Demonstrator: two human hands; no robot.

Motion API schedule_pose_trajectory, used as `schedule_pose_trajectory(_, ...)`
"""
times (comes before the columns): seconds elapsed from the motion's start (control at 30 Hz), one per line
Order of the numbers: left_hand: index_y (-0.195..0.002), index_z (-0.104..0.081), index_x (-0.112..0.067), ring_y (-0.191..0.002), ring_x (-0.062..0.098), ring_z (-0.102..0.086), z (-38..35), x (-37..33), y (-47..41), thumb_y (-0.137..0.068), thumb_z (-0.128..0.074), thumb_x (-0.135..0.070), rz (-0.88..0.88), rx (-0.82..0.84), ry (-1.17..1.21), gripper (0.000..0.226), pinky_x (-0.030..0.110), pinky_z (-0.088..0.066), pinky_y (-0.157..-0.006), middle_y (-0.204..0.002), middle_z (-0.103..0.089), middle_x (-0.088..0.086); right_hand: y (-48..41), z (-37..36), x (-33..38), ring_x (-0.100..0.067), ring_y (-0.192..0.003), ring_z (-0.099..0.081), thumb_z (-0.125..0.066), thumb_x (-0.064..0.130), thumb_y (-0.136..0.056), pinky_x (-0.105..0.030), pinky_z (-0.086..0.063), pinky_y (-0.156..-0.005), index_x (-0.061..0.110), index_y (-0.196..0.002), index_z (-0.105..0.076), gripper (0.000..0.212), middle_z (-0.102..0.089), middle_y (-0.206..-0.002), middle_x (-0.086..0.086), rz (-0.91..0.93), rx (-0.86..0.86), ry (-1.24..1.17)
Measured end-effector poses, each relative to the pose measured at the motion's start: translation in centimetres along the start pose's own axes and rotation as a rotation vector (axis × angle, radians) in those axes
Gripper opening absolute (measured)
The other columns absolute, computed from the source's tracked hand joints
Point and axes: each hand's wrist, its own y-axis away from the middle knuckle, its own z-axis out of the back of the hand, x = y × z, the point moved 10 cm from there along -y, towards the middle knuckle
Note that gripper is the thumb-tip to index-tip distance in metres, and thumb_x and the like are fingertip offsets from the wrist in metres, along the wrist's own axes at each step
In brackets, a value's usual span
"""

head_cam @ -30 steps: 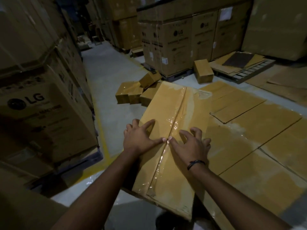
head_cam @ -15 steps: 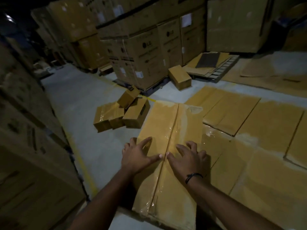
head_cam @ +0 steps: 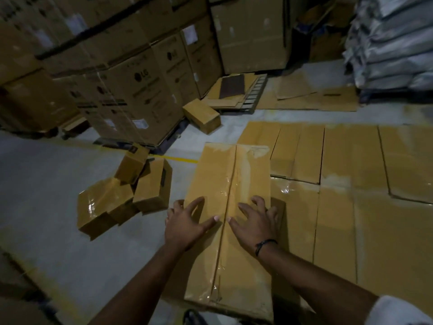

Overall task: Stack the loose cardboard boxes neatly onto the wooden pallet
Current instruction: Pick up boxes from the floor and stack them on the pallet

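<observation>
A long taped cardboard box [head_cam: 230,174] lies in front of me at the left edge of a flat layer of like boxes [head_cam: 339,184]. My left hand [head_cam: 185,221] and my right hand [head_cam: 254,222] rest flat on its top, fingers spread, thumbs almost meeting at the tape seam. Neither hand grips anything. Several loose small boxes [head_cam: 124,195] lie tumbled on the floor to the left. One more loose box [head_cam: 202,115] sits farther back. The pallet under the layer is hidden.
Tall stacks of printed cartons [head_cam: 131,95] stand at the back left. A pallet with flattened cardboard [head_cam: 239,92] lies behind, with cardboard sheets [head_cam: 316,99] beside it. Wrapped grey bundles [head_cam: 393,43] are piled at the right. Grey floor [head_cam: 46,207] with a yellow line spreads left.
The view has swung to the right, bringing the grey bundles and more of the box layer into sight. Both hands stay flat on the same box.
</observation>
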Motion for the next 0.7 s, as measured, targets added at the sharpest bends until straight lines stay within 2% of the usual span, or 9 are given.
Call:
schedule_pose_trajectory(0.23,-0.144,-0.043,-0.053,-0.139,0.036,-0.033,-1.0,6.0,-11.7,-0.074,-0.056,-0.089,-0.197,0.085,0.045,0.080,0.053,-0.037,-0.112,-0.152,-0.032,0.009,-6.1,-7.3,4.6,-0.029,-0.127,-0.030,-0.057,0.074,-0.080,-0.047,-0.036,-0.108,0.043,-0.134,-0.057,0.063,-0.027,-0.152,0.010,-0.145,-0.105,0.049)
schedule_pose_trajectory(0.37,-0.144,-0.045,-0.050,-0.139,0.037,-0.031,-2.7,8.7,-17.8,-0.079,-0.067,-0.076,-0.262,0.201,0.175,0.073,0.049,-0.034,-0.114,-0.151,-0.032,0.011,-9.5,-10.5,5.6,-0.034,-0.137,-0.026,-0.062,0.068,-0.082,-0.049,-0.030,-0.114,0.041,-0.141,-0.052,0.066,-0.021,-0.159,0.009,-0.250,-0.062,0.000)
schedule_pose_trajectory(0.47,-0.152,-0.039,-0.040,-0.143,0.039,-0.029,-5.9,10.9,-20.5,-0.084,-0.073,-0.061,-0.225,0.380,0.265,0.079,0.047,-0.032,-0.115,-0.155,-0.026,0.014,-10.0,-14.1,3.1,-0.035,-0.150,-0.020,-0.071,0.057,-0.085,-0.047,-0.028,-0.118,0.033,-0.154,-0.038,0.081,-0.007,-0.168,0.001,-0.442,0.079,-0.176)
schedule_pose_trajectory(0.57,-0.157,-0.031,-0.033,-0.146,0.042,-0.021,-9.4,15.1,-21.1,-0.086,-0.072,-0.059,-0.178,0.510,0.073,0.086,0.050,-0.026,-0.118,-0.161,-0.014,0.017,-7.3,-19.1,2.3,-0.038,-0.152,-0.017,-0.073,0.056,-0.085,-0.046,-0.029,-0.120,0.037,-0.161,-0.009,0.100,0.005,-0.169,-0.010,-0.476,0.253,-0.103)
schedule_pose_trajectory(0.63,-0.156,-0.030,-0.036,-0.148,0.039,-0.013,-10.2,17.4,-20.1,-0.085,-0.072,-0.059,-0.208,0.497,0.031,0.085,0.054,-0.019,-0.119,-0.164,-0.007,0.012,-5.2,-21.4,3.0,-0.040,-0.150,-0.023,-0.069,0.055,-0.088,-0.047,-0.034,-0.118,0.042,-0.160,0.004,0.104,0.011,-0.168,-0.011,-0.429,0.282,-0.067)
schedule_pose_trajectory(0.7,-0.156,-0.029,-0.039,-0.147,0.040,-0.013,-10.1,19.6,-18.6,-0.083,-0.073,-0.060,-0.243,0.460,0.048,0.087,0.057,-0.019,-0.118,-0.164,-0.005,0.009,-3.7,-22.3,3.8,-0.039,-0.145,-0.033,-0.062,0.050,-0.095,-0.045,-0.039,-0.114,0.040,-0.160,0.004,0.093,0.007,-0.169,-0.011,-0.417,0.217,-0.066)
